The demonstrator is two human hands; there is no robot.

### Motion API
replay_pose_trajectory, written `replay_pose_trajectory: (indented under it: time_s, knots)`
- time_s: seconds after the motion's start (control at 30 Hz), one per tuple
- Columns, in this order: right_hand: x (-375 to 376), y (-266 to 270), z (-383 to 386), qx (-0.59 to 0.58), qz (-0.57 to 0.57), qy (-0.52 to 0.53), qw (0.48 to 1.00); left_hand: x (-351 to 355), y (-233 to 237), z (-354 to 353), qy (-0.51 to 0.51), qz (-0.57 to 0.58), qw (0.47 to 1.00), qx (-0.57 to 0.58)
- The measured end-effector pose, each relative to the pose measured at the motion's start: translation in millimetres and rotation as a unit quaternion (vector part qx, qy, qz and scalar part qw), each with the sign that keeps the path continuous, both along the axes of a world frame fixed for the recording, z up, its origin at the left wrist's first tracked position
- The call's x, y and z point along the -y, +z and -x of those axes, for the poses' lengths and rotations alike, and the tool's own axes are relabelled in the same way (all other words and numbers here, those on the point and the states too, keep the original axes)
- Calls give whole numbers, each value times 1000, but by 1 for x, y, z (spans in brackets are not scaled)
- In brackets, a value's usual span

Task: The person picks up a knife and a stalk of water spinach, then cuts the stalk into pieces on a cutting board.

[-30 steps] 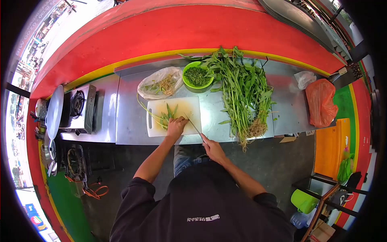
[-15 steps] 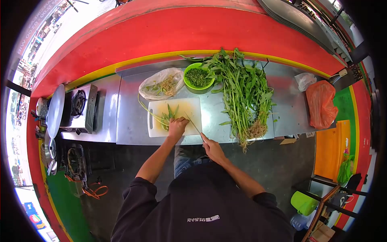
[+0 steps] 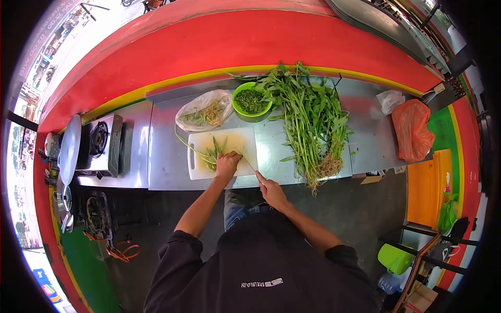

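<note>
A white cutting board (image 3: pixel 249 172) lies on the metal counter, its middle stained yellowish. My left hand (image 3: pixel 228 164) is closed over a bunch of leafy greens (image 3: pixel 215 149), pressing it to the board; long stalks trail off toward the upper left. The handle of a knife is gripped in my right hand (image 3: pixel 273 192) at the board's front right corner. Its thin blade (image 3: pixel 249 163) slants up and left, the tip close to my left fingers. Whether the edge touches the greens is hidden by my left hand.
Behind the board are a plastic bag (image 3: pixel 186 119) with root trimmings and a green bowl (image 3: pixel 253 117) of chopped greens. A large heap of leafy stalks (image 3: pixel 313 125) lies right. Farther out are a gas stove (image 3: pixel 104 141) on the left and an orange bag (image 3: pixel 412 130) on the right.
The knife blade has dropped lower and nearer to my left fingers. My left hand keeps its hold on the greens. The whole view has shifted slightly.
</note>
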State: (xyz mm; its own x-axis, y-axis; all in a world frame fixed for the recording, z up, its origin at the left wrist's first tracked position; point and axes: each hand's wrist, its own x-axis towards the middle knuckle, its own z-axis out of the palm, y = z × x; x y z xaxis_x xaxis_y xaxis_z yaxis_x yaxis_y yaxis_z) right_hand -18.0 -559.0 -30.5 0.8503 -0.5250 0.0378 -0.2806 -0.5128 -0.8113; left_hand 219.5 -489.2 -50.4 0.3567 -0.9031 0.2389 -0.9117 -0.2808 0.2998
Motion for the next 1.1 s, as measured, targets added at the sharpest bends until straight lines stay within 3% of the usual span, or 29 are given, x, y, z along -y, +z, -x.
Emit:
replay_pose_trajectory:
  time_s: [0.1,0.3,0.6,0.93,1.1]
  knots:
    - [-1,3,8,-12,-37,5,999,-2,-1,1,-2,17,1000,-3]
    - [-1,-7,-1,-31,12,0,999,0,-2,-1,6,-10,1000,-25]
    - [-4,4,7,-26,-40,2,999,-2,-1,0,6,10,999,-30]
    - [-3,4,-7,-27,-12,-6,1000,-4,-2,0,-11,0,1000,-26]
    - [-4,10,4,-29,-63,-6,998,-5,-7,-3,-19,13,999,-34]
